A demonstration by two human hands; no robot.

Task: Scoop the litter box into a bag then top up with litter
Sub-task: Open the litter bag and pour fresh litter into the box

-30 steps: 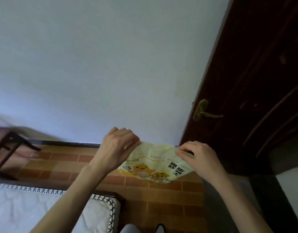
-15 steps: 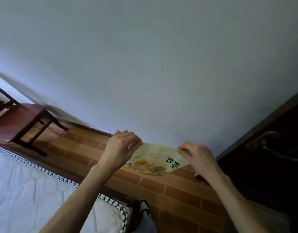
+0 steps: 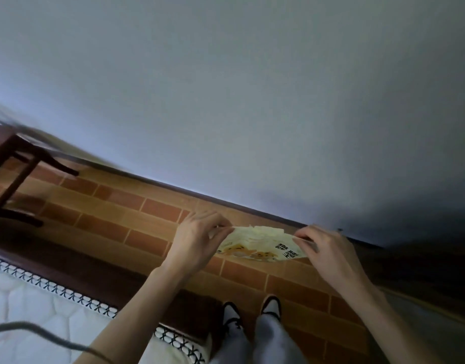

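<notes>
1. The left hand (image 3: 197, 239) pinches the left top corner of the yellow bag (image 3: 260, 244) between curled fingers and thumb
2. The right hand (image 3: 324, 248) pinches the right top corner of the same bag, fingers curled over its edge
3. The yellow bag is held in the air between the two hands, stretched sideways, above the brick-pattern floor (image 3: 136, 219); its upper edge shows several thin layers, and its face carries cartoon figures and dark printed characters
4. Both forearms reach in from the near edge of the view toward the bag
5. Two shoes (image 3: 252, 311) and light trouser legs (image 3: 268, 340) stand on the floor, near, directly below the bag
6. A quilted white mattress (image 3: 34, 306) with a patterned border lies at near left
7. A dark wooden chair (image 3: 13, 174) stands at far left on the floor; it is motion-blurred
8. A pale wall (image 3: 226, 88) fills the far side, meeting the floor along a dark skirting strip (image 3: 199, 194)
9. A thin grey cable (image 3: 42, 334) crosses the mattress at near left
</notes>
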